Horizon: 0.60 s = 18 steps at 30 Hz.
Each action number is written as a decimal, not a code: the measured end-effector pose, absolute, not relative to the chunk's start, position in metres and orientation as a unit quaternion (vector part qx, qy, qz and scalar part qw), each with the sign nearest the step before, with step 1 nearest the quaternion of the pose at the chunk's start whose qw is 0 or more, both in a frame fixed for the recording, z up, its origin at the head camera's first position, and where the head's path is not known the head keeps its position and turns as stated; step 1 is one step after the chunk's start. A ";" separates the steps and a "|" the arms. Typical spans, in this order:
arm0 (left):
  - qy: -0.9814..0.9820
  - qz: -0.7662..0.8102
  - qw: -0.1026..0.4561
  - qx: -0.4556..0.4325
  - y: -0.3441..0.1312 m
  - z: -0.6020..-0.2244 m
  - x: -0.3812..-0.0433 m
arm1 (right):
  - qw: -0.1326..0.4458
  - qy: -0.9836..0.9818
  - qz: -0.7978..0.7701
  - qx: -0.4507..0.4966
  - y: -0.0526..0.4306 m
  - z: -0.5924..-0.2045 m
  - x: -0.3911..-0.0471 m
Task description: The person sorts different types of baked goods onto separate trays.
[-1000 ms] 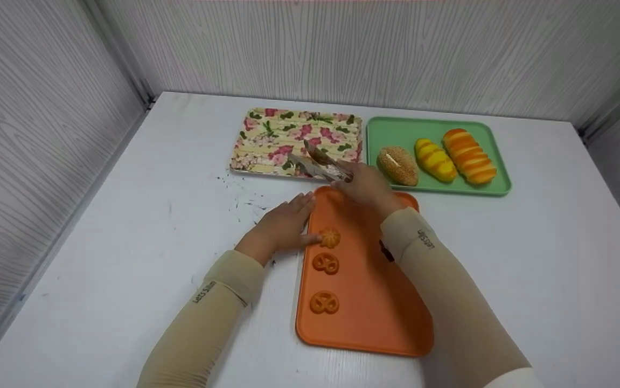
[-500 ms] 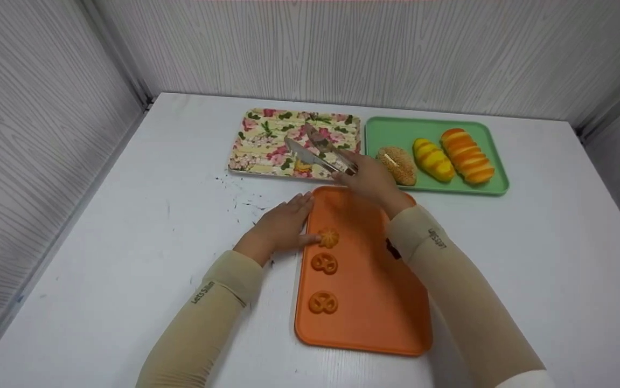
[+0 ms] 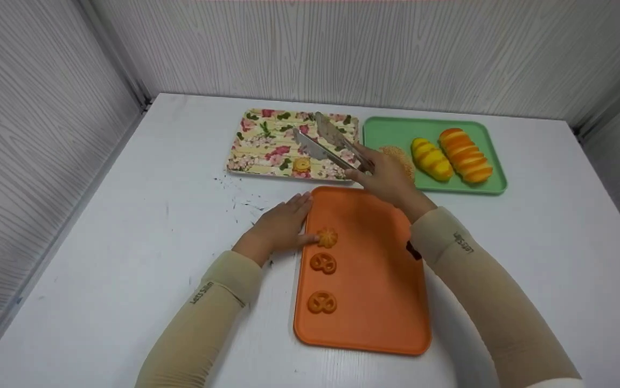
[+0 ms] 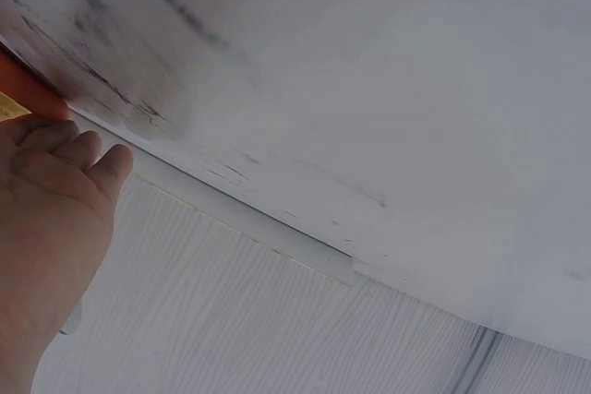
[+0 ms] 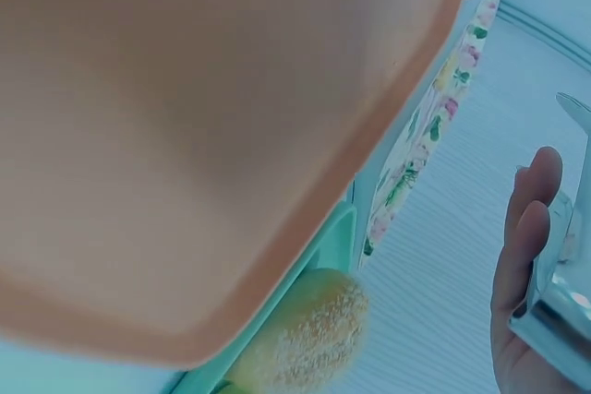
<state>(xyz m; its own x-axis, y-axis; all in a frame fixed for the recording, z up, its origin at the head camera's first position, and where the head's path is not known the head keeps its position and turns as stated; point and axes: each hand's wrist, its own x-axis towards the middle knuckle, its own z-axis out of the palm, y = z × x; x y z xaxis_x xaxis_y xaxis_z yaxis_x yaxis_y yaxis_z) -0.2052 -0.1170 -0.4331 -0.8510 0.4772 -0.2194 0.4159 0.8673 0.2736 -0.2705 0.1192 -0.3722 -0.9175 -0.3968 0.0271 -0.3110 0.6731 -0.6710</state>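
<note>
My right hand (image 3: pixel 390 178) holds metal tongs (image 3: pixel 314 149) above the floral tray (image 3: pixel 258 153). The tongs' arms are spread, with nothing between their tips. Below them, a round golden cookie (image 3: pixel 301 165) lies near that tray's front edge. My left hand (image 3: pixel 280 226) rests with straightened fingers along the left edge of the orange tray (image 3: pixel 371 302); its thumb tip is right at a flower-shaped cookie (image 3: pixel 327 237). Two pretzel-shaped cookies (image 3: pixel 323 263) lie below that one in a column. The right wrist view shows the fingers curled at the tongs' metal handle (image 5: pixel 554 320).
A green tray (image 3: pixel 390 126) stands at the back right, beside the floral one. It bears a sesame bun (image 3: pixel 402 156), partly hidden by my right hand, a yellow bread (image 3: pixel 431 159) and an orange striped loaf (image 3: pixel 466 156). Wood-grain panels (image 3: pixel 342 54) enclose the white table (image 3: pixel 126 242).
My right hand has drawn the tongs up and to the right, their arms spreading wider. The round cookie on the floral tray has come into sight. My left hand stays put.
</note>
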 end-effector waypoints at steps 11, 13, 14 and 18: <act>0.956 0.109 0.138 0.236 -0.117 -0.432 -0.205 | 0.052 0.901 -0.345 -0.257 0.150 -0.379 -0.255; 0.956 0.108 0.138 0.237 -0.117 -0.432 -0.205 | 0.055 0.896 -0.348 -0.270 0.155 -0.381 -0.250; 0.955 0.109 0.139 0.237 -0.117 -0.432 -0.206 | 0.059 0.895 -0.348 -0.275 0.157 -0.382 -0.248; 0.956 0.102 0.139 0.238 -0.118 -0.434 -0.207 | 0.082 0.894 -0.347 -0.273 0.167 -0.386 -0.239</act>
